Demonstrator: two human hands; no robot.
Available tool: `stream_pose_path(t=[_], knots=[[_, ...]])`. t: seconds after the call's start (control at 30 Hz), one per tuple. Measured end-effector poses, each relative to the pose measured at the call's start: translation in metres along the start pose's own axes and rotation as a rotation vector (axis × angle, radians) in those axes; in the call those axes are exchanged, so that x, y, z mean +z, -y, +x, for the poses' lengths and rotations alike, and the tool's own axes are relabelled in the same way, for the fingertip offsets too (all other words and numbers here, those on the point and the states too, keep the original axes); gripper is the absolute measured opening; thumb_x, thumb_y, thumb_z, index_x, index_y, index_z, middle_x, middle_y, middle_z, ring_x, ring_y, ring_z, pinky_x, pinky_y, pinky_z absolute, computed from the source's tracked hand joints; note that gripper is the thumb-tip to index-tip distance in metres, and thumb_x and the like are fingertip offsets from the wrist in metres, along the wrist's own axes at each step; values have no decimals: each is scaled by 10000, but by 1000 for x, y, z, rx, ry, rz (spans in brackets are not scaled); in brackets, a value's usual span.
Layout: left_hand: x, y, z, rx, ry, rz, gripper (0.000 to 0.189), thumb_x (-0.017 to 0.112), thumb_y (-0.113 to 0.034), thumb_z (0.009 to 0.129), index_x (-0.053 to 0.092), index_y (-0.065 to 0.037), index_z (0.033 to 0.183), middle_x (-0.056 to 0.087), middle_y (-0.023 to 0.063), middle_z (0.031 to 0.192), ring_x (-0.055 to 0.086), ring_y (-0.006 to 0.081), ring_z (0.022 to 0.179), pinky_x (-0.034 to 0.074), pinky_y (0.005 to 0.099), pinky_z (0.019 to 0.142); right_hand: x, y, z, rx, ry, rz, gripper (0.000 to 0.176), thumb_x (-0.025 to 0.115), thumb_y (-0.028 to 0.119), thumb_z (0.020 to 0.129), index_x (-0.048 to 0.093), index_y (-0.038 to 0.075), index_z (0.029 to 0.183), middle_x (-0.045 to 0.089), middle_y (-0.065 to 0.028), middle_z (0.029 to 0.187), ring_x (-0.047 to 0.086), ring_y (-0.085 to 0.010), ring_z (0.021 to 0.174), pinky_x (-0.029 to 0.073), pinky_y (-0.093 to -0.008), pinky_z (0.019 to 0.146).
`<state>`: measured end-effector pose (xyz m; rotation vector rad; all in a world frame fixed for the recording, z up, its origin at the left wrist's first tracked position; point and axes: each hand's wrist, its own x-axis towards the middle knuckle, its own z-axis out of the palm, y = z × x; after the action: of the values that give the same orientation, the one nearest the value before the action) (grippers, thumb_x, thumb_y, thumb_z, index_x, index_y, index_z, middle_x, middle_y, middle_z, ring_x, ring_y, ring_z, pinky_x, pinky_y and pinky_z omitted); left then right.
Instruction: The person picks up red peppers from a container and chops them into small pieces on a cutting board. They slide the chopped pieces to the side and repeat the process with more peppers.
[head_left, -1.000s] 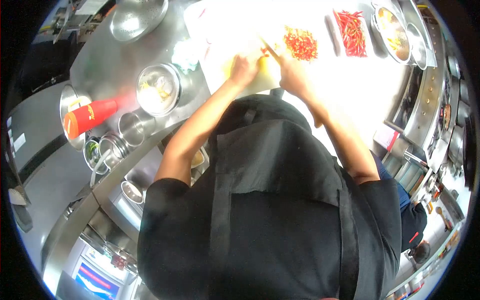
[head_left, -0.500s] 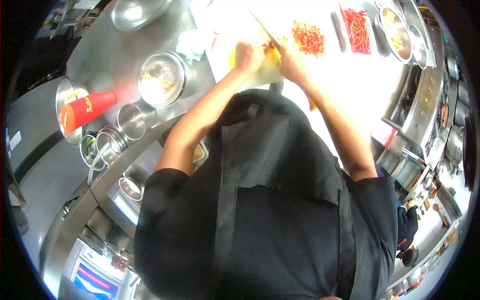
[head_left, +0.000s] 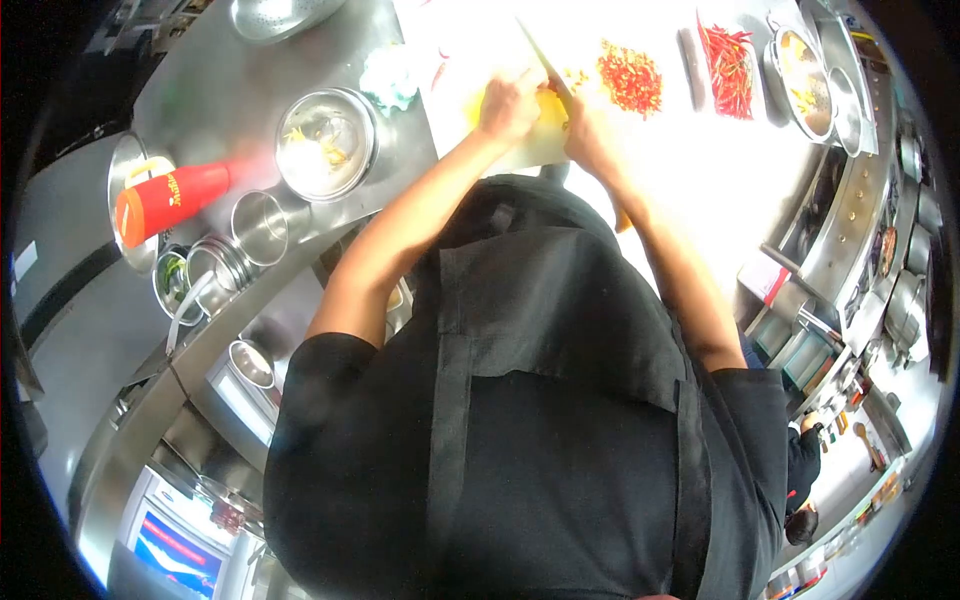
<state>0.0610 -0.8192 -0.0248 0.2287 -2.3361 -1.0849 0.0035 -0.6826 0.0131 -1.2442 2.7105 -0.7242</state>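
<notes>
My right hand (head_left: 592,132) grips a knife (head_left: 543,60), its blade pointing away and to the left. Close by on the left, my left hand (head_left: 510,108) is closed, fingers curled down beside the blade. A bit of red chilli shows at its fingertips; glare and the fingers hide the rest. Under both hands is a bright white cutting board (head_left: 458,135) with a yellow area (head_left: 548,122) on it. Chopped red chillies (head_left: 630,77) lie in a pile to the right of the knife. Farther right are whole red chillies (head_left: 728,72).
Left of the board stand a steel bowl (head_left: 325,145) with pale yellow pieces, a crumpled pale cloth (head_left: 390,77) and a red bottle (head_left: 175,197). A pan with food (head_left: 800,85) sits at the right. Another person (head_left: 802,465) is at the lower right.
The view has shifted slightly, so the board and chillies sit a little lower and to the right. The left hand's curled fingers have turned slightly; the knife stays close beside them.
</notes>
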Motion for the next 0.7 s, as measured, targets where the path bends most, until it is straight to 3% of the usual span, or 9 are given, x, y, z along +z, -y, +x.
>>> stream_pose_path(t=[0.07,0.13,0.23,0.33,0.5,0.7], knots=[[-3,-3,1,-6,-1,-26,151,551,27,684,611,-54,795,625,128,705,615,316,641,480,398,574,1,2,-2,20,-31,-20,265,514,3,717,562,-20,977,578,-228,834,583,-397,693,489,-454,611],[-3,-7,4,6,-11,-60,148,553,24,681,606,-52,797,625,124,704,616,319,648,485,399,583,-21,6,9,292,301,51,318,518,4,770,526,-23,1086,600,-265,889,595,-440,821,483,-466,741],[-7,-14,5,-8,69,-26,174,559,14,680,601,-55,834,631,117,713,620,324,652,493,394,588,-30,-25,3,291,360,102,295,528,19,782,507,-42,1070,595,-284,894,594,-440,829,471,-474,748],[0,-18,6,7,30,-75,204,566,-3,688,598,-70,878,625,120,730,613,329,671,492,397,602,-36,-22,-8,259,297,96,304,524,35,791,487,-42,1083,597,-290,860,595,-436,831,463,-485,736],[16,-10,6,34,-8,65,259,555,-21,714,590,-93,961,599,120,794,600,327,731,485,413,635,-51,9,-13,225,350,-31,159,448,-32,787,469,-33,945,584,-299,816,600,-418,772,462,-485,662],[13,-16,7,4,-20,49,262,550,-13,727,571,-100,973,595,125,789,602,329,747,487,416,629,-37,5,-18,178,252,-22,191,465,-30,773,473,-30,964,589,-286,805,598,-425,757,464,-490,634]])
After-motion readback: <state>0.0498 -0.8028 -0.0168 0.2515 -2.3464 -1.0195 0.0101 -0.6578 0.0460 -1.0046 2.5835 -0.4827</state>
